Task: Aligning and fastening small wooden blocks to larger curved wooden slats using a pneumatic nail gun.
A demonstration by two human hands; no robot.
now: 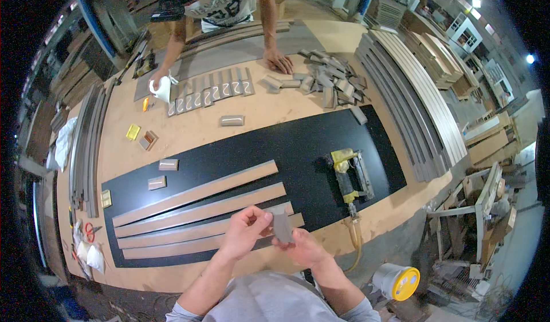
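In front of my body, over the near edge of the black board (309, 144), I hold a small grey wood block (282, 226). My right hand (306, 249) grips its lower end between thumb and fingers. The fingers of my left hand (246, 231) are pinched together at the block's upper left edge. Beneath and left of my hands lie several long strips (200, 191), tan on top with grey edges. Two small blocks, one a grey block (168, 164) with a pale streak, rest on the board's left part. A nail gun (349, 176) with yellow tape lies to the right.
Across the table a co-worker's hand holds a white squeeze container (162, 87) beside blocks (209, 96) with white squiggles. A block pile (332, 78) lies farther right. Long grey slats (401, 104) line the right side. A yellow-lidded bucket (396, 282) stands below, near the hose (358, 239).
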